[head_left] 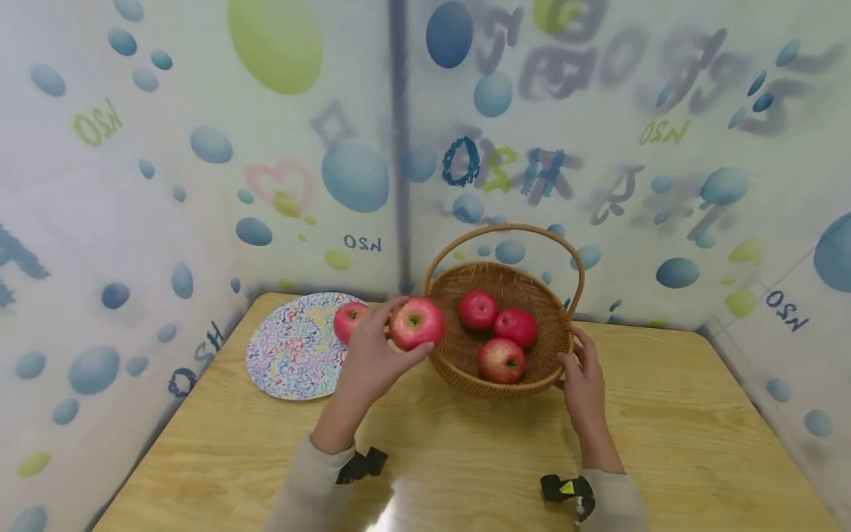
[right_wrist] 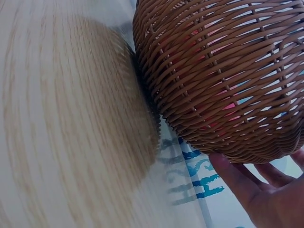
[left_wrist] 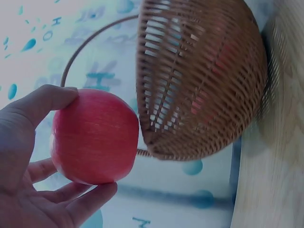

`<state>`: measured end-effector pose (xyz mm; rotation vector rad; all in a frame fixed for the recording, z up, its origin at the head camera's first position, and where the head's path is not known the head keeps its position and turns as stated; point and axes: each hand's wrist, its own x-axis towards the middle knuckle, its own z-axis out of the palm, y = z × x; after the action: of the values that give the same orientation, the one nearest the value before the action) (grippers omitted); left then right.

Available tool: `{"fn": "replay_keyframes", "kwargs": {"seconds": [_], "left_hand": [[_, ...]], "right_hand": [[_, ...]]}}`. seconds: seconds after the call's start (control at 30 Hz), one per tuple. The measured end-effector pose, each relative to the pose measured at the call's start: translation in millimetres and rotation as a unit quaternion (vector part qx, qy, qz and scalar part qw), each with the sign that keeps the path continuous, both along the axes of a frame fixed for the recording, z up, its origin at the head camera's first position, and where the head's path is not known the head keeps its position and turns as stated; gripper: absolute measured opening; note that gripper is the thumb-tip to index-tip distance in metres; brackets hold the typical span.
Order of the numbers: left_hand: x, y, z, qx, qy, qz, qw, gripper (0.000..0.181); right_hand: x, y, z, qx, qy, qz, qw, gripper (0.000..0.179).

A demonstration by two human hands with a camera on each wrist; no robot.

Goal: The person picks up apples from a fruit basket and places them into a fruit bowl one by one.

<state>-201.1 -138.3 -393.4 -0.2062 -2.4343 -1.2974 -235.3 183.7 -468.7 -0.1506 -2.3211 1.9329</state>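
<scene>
My left hand (head_left: 372, 362) holds a red apple (head_left: 417, 324) between thumb and fingers, close to the left rim of a wicker basket (head_left: 459, 378). In the left wrist view this apple (left_wrist: 95, 137) is seen from the side, with the basket's woven wall (left_wrist: 204, 123) just beyond it. At the basket's right rim, my right hand (head_left: 586, 388) grips the edge; the right wrist view has its thumb against the wickerwork (right_wrist: 228, 85). Three red apples lie inside the basket, one (head_left: 501, 360) nearest the front. Another apple (head_left: 347, 321) rests on a colourful patterned plate (head_left: 292, 351), partly hidden behind my left hand.
The basket's tall arched handle (head_left: 505, 226) stands upright over it. Everything is on a light wooden table (head_left: 465, 458), with bubble-patterned walls (head_left: 359, 244) behind and at both sides. The plate lies at the table's back left.
</scene>
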Motion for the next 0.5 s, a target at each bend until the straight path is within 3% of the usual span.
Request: {"fn": "replay_keyframes", "kwargs": {"seconds": [0.23, 0.5], "left_hand": [[-1.7, -20.2, -0.8, 0.002, -0.020, 0.028, 0.9994, 0.071], [-6.0, -45.6, -5.4, -0.039, -0.031, 0.091, 0.9946, 0.069]], "right_hand": [[0.5, 0.8, -0.4, 0.005, -0.006, 0.000, 1.0000, 0.054], [-0.6, 1.2, -1.5, 0.001, -0.004, 0.000, 1.0000, 0.054]]}}
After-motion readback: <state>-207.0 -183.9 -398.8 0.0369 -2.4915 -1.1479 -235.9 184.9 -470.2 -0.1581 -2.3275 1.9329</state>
